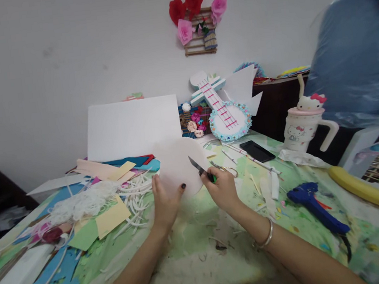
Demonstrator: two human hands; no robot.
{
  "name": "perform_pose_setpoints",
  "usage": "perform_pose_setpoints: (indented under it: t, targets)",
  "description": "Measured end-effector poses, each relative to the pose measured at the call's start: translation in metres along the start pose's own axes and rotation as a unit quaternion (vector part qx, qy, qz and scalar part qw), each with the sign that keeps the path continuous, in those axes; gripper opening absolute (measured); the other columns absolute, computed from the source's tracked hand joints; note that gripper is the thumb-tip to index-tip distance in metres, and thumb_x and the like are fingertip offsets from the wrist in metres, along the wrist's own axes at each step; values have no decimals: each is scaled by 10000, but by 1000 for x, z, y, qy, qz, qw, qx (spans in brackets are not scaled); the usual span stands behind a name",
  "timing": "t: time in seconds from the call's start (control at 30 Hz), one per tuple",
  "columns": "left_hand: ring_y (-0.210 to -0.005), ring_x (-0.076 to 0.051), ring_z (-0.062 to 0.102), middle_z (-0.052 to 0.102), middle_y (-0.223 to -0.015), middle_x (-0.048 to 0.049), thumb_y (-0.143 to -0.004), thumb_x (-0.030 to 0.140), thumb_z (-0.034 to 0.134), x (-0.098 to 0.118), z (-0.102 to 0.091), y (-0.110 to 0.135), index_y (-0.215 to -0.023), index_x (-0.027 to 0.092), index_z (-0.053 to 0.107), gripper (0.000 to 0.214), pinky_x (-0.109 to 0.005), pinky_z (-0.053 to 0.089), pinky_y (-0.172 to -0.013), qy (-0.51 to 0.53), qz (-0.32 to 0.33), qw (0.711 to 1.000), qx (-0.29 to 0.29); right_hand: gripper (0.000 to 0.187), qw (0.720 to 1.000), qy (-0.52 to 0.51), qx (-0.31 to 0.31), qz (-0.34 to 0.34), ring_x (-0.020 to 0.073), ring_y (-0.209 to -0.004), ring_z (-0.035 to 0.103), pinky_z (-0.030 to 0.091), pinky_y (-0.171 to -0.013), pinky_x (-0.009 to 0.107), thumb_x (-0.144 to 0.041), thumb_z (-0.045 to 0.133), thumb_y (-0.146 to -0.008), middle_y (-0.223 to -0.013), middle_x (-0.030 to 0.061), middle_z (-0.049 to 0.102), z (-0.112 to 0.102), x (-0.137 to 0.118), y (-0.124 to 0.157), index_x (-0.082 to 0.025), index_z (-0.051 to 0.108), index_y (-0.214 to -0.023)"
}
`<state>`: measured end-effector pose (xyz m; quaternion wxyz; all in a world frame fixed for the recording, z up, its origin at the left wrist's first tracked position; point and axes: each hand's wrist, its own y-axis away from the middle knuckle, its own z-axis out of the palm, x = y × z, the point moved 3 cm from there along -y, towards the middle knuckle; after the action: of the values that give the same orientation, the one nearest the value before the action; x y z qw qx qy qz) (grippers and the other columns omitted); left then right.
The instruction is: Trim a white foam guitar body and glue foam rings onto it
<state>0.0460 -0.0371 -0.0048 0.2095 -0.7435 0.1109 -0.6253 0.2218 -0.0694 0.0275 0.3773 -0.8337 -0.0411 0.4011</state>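
A white rounded sheet (180, 161), paper or thin foam, is held up over the middle of the table. My left hand (167, 202) grips its lower left edge, thumb on the near face and the other fingers mostly hidden behind. My right hand (222, 188) is closed on the dark handle of a craft knife (197, 165). The blade points up and left, in front of the sheet's right edge; whether it touches the sheet I cannot tell. Just past the right hand lies a pair of scissors (225, 167) on the cloth.
Paper scraps (112, 218) and white string (82, 201) crowd the left. A blue glue gun (318, 207), banana (368, 189), black phone (257, 151) and Hello Kitty cup (300, 128) stand or lie right. Behind are a white board (132, 128) and a decorated model instrument (230, 121).
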Motion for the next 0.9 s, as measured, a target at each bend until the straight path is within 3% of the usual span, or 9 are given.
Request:
perform_pose_setpoints:
  t: [0.1, 0.17, 0.27, 0.37, 0.57, 0.73, 0.9]
  targets:
    - [-1389, -338, 9, 156, -1493, -210, -608, 407, 740, 20, 16, 13, -1390, 102, 269, 963, -540, 48, -1108, -216, 197, 955, -49, 248, 1000, -13, -8, 9, 115, -496, 405, 266, -520, 234, -302, 509, -773, -491, -35, 458, 2, -2, 3, -207, 475, -547]
    - [-1386, -345, 48, 197, -1478, -223, -690, 352, 659, 28, 30, 20, -1388, 81, 277, 841, -555, 58, -1098, -247, 247, 932, -94, 211, 999, -23, -27, -3, 117, -507, 429, 281, -528, 233, -290, 509, -775, -514, -31, 487, 2, -5, 5, -206, 499, -581]
    - [-1362, -311, 219, 323, -1433, -204, -779, 249, 519, 35, 41, 18, -1333, 98, 396, 587, -500, 139, -1107, -178, 234, 952, -85, 134, 996, -28, -68, -46, 123, -547, 479, 307, -552, 230, -264, 513, -772, -582, -20, 550, 1, -12, 9, -204, 536, -654]
    - [-1296, -255, 375, 445, -1372, -140, -820, 242, 474, 38, 40, 12, -1268, 171, 497, 454, -404, 229, -1100, -98, 206, 971, -68, 143, 990, -10, -89, -105, 140, -639, 537, 329, -595, 234, -318, 499, -812, -708, 6, 613, -4, -22, 12, -196, 573, -803]
    - [-1220, -270, 465, 502, -1318, -150, -849, 272, 466, 42, 30, 17, -1215, 172, 553, 389, -425, 287, -1053, -137, 218, 966, -36, 328, 978, 112, -68, -162, 158, -702, 536, 293, -610, 261, -351, 302, -935, -782, 40, 609, -8, -30, 14, -193, 589, -925]
    - [-1215, -288, 470, 518, -1294, -161, -848, 278, 487, 41, 24, 19, -1181, 169, 583, 364, -476, 222, -1076, -160, 230, 960, -26, 332, 966, 156, -59, -196, 149, -664, 496, 264, -593, 270, -343, 288, -944, -758, 37, 582, -5, -31, 17, -189, 581, -916]
    - [-1186, -275, 503, 575, -1226, -138, -811, 214, 551, 39, 21, 20, -1115, 186, 641, 319, -431, 273, -1078, -90, 213, 973, -3, 322, 952, 197, -44, -231, 151, -644, 463, 246, -585, 282, -338, 310, -935, -735, 46, 556, -2, -33, 22, -174, 567, -831]
